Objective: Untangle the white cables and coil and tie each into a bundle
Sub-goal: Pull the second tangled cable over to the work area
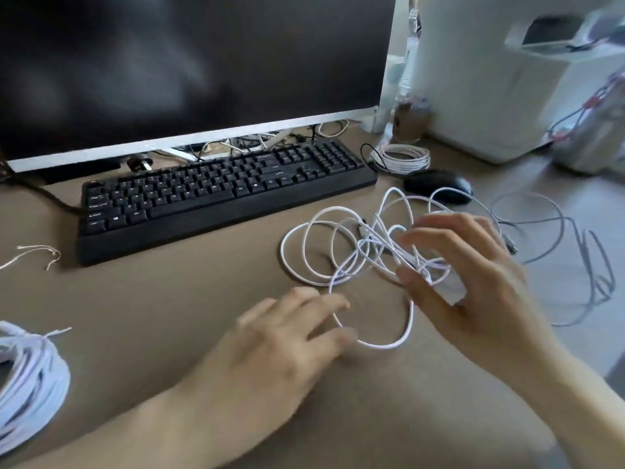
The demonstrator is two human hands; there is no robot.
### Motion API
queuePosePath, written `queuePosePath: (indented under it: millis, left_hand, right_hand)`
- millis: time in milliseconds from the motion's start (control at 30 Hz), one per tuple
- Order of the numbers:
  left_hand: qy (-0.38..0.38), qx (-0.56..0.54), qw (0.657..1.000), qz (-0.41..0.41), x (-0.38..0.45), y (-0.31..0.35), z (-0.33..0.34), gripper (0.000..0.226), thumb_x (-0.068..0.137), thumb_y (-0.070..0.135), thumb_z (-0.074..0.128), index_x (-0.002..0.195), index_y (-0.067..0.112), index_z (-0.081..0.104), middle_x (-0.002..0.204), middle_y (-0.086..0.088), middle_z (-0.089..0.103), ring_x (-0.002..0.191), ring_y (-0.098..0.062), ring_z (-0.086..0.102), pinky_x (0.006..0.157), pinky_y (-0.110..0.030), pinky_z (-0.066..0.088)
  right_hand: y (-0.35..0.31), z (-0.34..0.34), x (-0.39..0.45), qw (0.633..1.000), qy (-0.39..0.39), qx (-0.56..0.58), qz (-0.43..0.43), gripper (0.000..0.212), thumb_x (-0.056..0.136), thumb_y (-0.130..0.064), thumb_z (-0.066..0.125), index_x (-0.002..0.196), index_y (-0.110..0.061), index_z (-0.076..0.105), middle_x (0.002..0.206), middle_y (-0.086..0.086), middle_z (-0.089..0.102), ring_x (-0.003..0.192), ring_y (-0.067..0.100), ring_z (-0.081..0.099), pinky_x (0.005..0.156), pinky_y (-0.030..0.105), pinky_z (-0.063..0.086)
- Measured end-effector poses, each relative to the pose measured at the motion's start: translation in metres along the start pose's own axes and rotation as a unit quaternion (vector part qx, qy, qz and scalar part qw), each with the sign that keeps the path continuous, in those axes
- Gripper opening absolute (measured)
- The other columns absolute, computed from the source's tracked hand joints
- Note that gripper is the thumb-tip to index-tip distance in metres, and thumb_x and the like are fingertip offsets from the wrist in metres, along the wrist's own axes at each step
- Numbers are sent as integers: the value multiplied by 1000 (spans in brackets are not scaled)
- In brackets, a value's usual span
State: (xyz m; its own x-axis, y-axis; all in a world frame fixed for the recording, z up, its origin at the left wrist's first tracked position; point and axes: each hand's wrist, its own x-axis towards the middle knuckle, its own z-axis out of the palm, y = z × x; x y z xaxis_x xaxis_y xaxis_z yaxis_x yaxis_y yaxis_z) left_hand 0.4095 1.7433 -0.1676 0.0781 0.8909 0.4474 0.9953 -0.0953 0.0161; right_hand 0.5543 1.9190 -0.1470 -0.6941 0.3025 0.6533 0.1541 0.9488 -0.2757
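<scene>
While the right hand [466, 275] pinches the tangled white cable [341, 252] and the left hand [287, 336] rests relaxed on a loop, tease strands apart gently, never yanking.

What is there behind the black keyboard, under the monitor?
Behind the keyboard, under the monitor, a jumble of black and white cables shows. The monitor's lower edge covers the rest.

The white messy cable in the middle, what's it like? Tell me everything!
The white tangled cable is thin, smooth and round, lying in loose overlapping loops on the brown desk, in front of the keyboard. The right hand grips its knotted part, lifted slightly. The left hand touches its lowest loop.
</scene>
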Motion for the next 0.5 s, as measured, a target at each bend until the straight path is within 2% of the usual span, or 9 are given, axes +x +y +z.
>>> queuePosePath:
  millis: [33,100,133,200,300,367,433,500]
  left_hand:
    - [-23,21,999,24,11,3,15,27,79,20,62,104,28,60,117,4,62,106,-17,58,77,-29,50]
    - [-25,70,996,55,26,1,31,14,79,16,67,91,22,62,94,2,63,90,-20,60,69,-32,50]
    - [-27,69,995,60,32,0,33,10,81,14,66,81,20,59,80,2,58,78,-20,57,66,-31,47]
    - [-15,77,994,71,29,2,27,23,92,17,58,70,20,51,63,2,45,62,-19,46,67,-29,43]
    - [45,104,988,104,13,-5,17,37,99,26,47,64,19,52,57,2,35,54,-19,34,74,-30,44]
    - [33,91,990,106,-4,-14,13,43,99,31,44,60,17,55,57,3,32,54,-18,31,65,-27,46]
    - [0,80,994,72,-19,-23,14,40,92,35,44,55,22,54,61,8,27,56,-14,31,54,-26,47]
    - [-39,89,995,23,-37,-32,19,31,84,37,49,55,26,52,60,11,28,56,-12,35,48,-29,47]
  right_hand:
    - [10,3,0,999,-30,-25,8,36,87,-40,55,111,-15,64,114,2,59,105,22,51,91,27,40]
    - [27,12,-1,993,-107,-53,9,48,86,-52,50,123,-23,55,121,1,55,107,24,53,88,38,46]
    - [34,17,-3,988,-136,-71,-3,49,87,-53,46,127,-26,51,117,-1,57,101,24,57,82,39,50]
    - [45,23,-6,983,-154,-100,-24,44,91,-49,39,128,-27,47,104,-3,63,86,25,63,69,35,52]
    - [57,25,1,981,-138,-127,-41,34,92,-32,42,123,-25,55,94,-5,70,71,25,66,55,25,40]
    - [62,28,7,983,-119,-131,-49,36,87,-21,47,122,-23,56,80,-2,71,58,26,63,50,22,32]
    - [64,31,15,990,-107,-95,-9,39,88,-17,47,125,-27,50,75,1,68,56,28,59,47,27,39]
    - [68,35,25,993,-99,-10,62,38,88,-10,45,122,-25,53,78,-4,63,60,26,56,53,33,46]
